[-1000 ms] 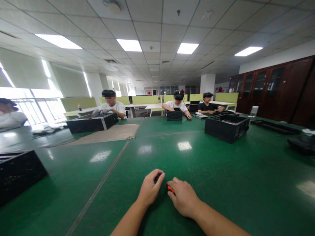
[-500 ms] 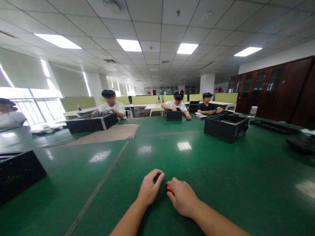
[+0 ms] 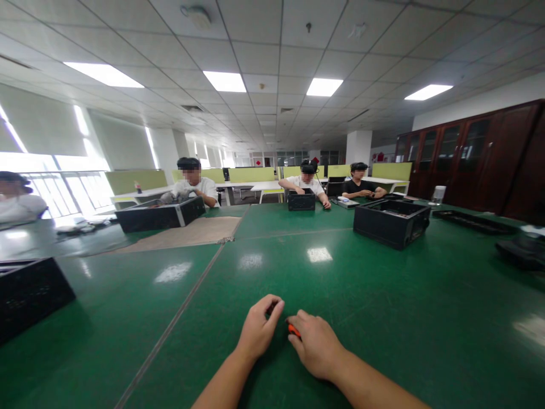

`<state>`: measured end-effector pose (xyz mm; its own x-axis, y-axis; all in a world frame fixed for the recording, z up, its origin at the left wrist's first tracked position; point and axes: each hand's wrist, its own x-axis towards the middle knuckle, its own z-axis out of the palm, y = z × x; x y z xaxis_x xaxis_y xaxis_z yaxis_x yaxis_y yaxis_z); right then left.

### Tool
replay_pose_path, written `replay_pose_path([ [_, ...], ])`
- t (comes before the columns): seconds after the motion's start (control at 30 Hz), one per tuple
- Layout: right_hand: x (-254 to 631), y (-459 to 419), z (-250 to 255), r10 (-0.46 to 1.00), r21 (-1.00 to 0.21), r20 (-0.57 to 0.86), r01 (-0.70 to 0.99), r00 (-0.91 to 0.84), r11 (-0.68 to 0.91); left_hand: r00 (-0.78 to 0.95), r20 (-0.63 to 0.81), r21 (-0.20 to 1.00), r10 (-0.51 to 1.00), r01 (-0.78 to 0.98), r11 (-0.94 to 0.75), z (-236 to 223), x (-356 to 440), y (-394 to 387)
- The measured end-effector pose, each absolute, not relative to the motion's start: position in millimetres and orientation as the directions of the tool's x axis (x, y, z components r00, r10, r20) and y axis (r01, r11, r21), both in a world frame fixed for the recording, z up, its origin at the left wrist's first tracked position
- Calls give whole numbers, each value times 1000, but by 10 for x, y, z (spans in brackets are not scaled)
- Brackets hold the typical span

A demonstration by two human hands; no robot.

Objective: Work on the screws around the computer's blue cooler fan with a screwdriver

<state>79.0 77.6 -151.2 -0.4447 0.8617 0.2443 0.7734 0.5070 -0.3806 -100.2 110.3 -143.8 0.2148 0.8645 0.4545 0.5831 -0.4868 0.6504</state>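
Observation:
My left hand (image 3: 260,325) rests low over the green table (image 3: 366,295), fingers curled in and thumb brought up to the index finger. Whatever may be inside that curl is dark and too small to name. Just to its right, my right hand (image 3: 317,343) is closed around a small orange and black object (image 3: 293,330). Only a bit of that object shows between thumb and fingers, so its kind is hidden. A narrow gap separates the two hands.
Black computer cases stand ahead right (image 3: 389,224), ahead left (image 3: 159,215) and at the near left edge (image 3: 34,295). A dark flat panel (image 3: 474,221) lies far right. Several people sit around the table, one reaching into a small black case (image 3: 301,200). Brown cardboard (image 3: 204,230) lies left of centre.
The view has tipped up very slightly. Both my hands keep almost the same pose and place, and the orange and black object stays in my right hand.

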Motion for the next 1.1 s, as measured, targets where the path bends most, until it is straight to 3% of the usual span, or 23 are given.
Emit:
replay_pose_path([
  [0.67, 734, 765, -1510, 843, -336, 309, 779, -440, 529, 201, 470, 661, 859, 566, -494, -1475, -1010, 1122],
  [0.87, 706, 667, -1431, 839, -259, 283, 805, -466, 534, 94, 537, 659, 839, 574, -486, -1351, -900, 1217],
  [1.0, 578, 555, -1458, 844, -222, 241, 820, -479, 528, 211, 534, 417, 819, 777, -472, -956, -517, 1447],
  [1.1, 424, 521, -1535, 852, -209, 203, 829, -482, 519, 353, 493, 246, 795, 820, -516, -622, -12, 1746],
])
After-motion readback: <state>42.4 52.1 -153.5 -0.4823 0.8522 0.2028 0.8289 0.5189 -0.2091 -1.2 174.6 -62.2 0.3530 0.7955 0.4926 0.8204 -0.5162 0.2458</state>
